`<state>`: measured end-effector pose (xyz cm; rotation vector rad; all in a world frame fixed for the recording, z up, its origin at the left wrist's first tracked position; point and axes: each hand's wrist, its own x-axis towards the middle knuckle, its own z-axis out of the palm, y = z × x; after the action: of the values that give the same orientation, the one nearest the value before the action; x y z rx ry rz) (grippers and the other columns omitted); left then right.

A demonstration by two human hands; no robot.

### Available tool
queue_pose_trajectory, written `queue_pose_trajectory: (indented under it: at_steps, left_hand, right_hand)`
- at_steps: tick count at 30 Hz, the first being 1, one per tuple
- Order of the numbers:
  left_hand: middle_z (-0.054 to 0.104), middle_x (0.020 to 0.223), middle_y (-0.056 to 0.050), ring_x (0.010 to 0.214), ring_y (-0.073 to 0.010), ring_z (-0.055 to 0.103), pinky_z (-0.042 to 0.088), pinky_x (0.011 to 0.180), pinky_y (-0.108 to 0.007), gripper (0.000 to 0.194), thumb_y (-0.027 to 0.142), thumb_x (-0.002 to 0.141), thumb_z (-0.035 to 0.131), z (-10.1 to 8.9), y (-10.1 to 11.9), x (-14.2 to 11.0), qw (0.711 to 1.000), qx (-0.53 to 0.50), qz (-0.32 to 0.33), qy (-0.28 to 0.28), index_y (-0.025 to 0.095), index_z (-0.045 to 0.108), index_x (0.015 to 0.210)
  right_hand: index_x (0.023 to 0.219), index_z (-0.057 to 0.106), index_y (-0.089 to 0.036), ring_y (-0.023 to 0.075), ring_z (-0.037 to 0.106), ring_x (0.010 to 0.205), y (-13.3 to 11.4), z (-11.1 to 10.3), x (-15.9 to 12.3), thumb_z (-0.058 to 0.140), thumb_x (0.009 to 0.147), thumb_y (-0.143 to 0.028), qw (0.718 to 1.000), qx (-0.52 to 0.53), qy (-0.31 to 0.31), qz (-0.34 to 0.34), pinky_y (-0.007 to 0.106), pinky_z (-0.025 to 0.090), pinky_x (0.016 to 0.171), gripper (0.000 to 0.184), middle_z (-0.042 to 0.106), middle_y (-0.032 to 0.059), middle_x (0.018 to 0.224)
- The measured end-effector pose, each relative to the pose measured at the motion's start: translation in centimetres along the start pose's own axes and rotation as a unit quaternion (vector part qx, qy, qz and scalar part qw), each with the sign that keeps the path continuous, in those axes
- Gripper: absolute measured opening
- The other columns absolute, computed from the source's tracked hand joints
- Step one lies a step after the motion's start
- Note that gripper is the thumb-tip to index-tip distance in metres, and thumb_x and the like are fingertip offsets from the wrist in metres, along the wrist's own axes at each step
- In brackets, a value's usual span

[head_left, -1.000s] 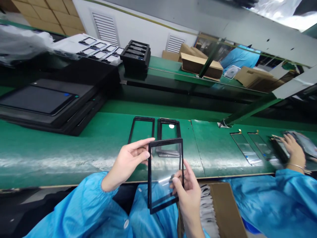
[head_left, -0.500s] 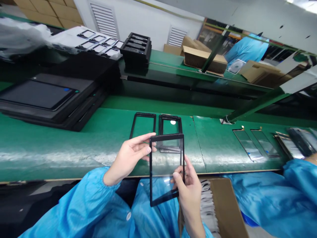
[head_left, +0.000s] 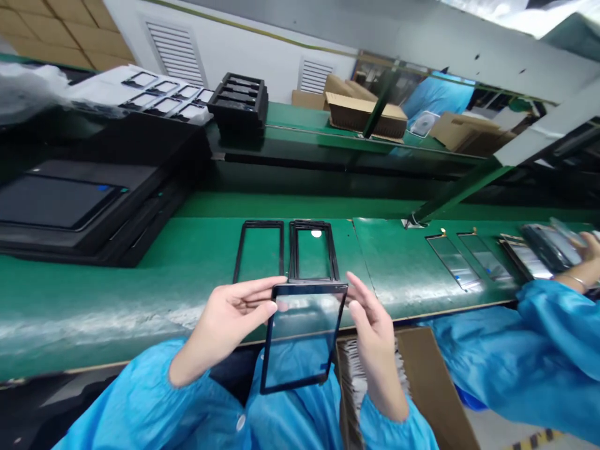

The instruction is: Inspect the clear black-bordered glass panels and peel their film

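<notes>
A clear tablet glass panel with a black border (head_left: 302, 334) is held tilted in front of me, over the bench's front edge. My left hand (head_left: 229, 322) pinches its upper left corner, thumb in front and fingers partly hidden behind. At the upper right corner, my right hand (head_left: 375, 331) grips the edge between thumb and fingers. Just beyond the panel lie a black rectangular frame (head_left: 239, 253) and a small stack of similar frames (head_left: 332, 253) with a white round spot at the top.
Black foam trays (head_left: 154, 212) bearing a dark screen are piled on the left of the green bench (head_left: 206, 244). Thin glass panels (head_left: 452, 259) lie to the right, near a co-worker's hand (head_left: 585, 265). An open carton (head_left: 419, 375) stands below the edge. A green post (head_left: 459, 194) slants over the bench.
The panel's top has tipped away from me. My right hand has slid from the lower right side up to the upper right corner. A co-worker's hand has come into view.
</notes>
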<state>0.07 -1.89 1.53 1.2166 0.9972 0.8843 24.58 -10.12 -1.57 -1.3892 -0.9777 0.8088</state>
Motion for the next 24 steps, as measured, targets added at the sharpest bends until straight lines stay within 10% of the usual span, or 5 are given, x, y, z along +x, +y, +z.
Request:
queue_pose_trajectory:
  at_steps: [5,14,17,20,24]
  left_hand:
    - [0.085,0.084,-0.010,0.081,-0.0276,0.085,0.070,0.076,-0.028,0.036,0.035,0.083,0.091,-0.2,-0.1,-0.6,1.000,0.006,0.008,-0.005,0.025,0.087,0.118]
    - [0.084,0.079,-0.011,0.075,-0.0302,0.085,0.070,0.071,-0.031,0.039,0.043,0.084,0.089,-1.0,-0.5,-0.3,0.998,0.059,0.025,-0.016,0.024,0.087,0.118]
    - [0.086,0.108,-0.011,0.099,-0.0324,0.084,0.069,0.082,-0.033,0.032,0.042,0.091,0.081,-0.6,-0.3,-0.2,0.980,0.171,0.102,-0.028,0.027,0.087,0.119]
    - [0.073,0.144,-0.007,0.126,-0.0345,0.074,0.063,0.101,-0.039,0.044,0.034,0.091,0.078,0.0,0.1,0.0,0.920,0.333,0.178,-0.102,0.032,0.079,0.135]
    - [0.084,0.109,-0.001,0.088,-0.0226,0.081,0.064,0.085,-0.030,0.058,0.027,0.100,0.064,-0.2,0.6,0.2,0.924,0.298,0.070,-0.229,0.034,0.057,0.158]
  right_hand:
    - [0.110,0.082,-0.020,0.0229,0.080,0.065,-1.2,1.3,1.0,0.078,0.094,-0.046,0.994,0.094,-0.002,0.050,0.036,0.066,0.071,0.031,0.083,0.0066,0.077]
    - [0.101,0.079,-0.016,0.0250,0.081,0.060,-1.7,2.1,0.3,0.079,0.093,-0.049,0.993,0.099,0.015,0.060,0.034,0.068,0.062,0.033,0.083,0.0078,0.074]
    - [0.100,0.079,-0.016,0.0246,0.081,0.061,-1.6,2.8,0.3,0.081,0.091,-0.047,0.992,0.111,0.011,0.067,0.032,0.068,0.061,0.032,0.083,0.0078,0.074]
    - [0.098,0.082,-0.017,0.0263,0.082,0.063,-1.6,3.7,0.3,0.089,0.082,-0.050,0.981,0.134,-0.065,0.122,0.033,0.069,0.062,0.037,0.082,0.0077,0.072]
    - [0.094,0.085,-0.018,0.0285,0.085,0.080,-1.2,2.3,0.7,0.088,0.081,-0.059,0.958,0.134,-0.165,0.192,0.035,0.069,0.075,0.043,0.085,0.0116,0.088]
